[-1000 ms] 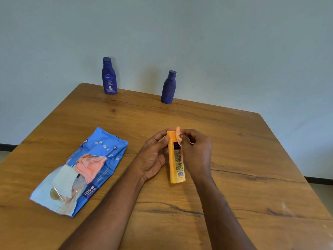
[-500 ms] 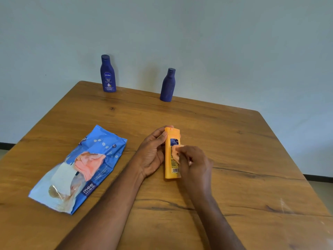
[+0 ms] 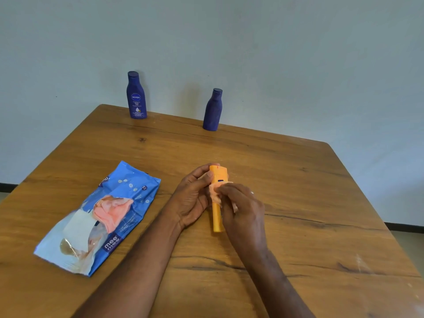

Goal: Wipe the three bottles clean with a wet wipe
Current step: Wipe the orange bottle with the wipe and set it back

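An orange bottle point(image 3: 217, 216) lies lengthwise near the middle of the wooden table point(image 3: 298, 203). My left hand point(image 3: 193, 198) grips its far end from the left, thumb on top. My right hand point(image 3: 243, 210) pinches a small pink wet wipe point(image 3: 214, 191) against the bottle's middle and covers much of its body. Two dark blue bottles stand upright at the table's far edge: a labelled blue bottle point(image 3: 136, 95) on the left and a plain blue bottle point(image 3: 213, 110) to its right.
A blue wet-wipe pack point(image 3: 101, 216) lies at the left, its flap open and a pink wipe bunched out of the opening. A pale wall rises right behind the table's far edge.
My right hand slid the wipe from the bottle's far tip down to its middle. The bottle has rolled slightly under my left hand, hiding its label.
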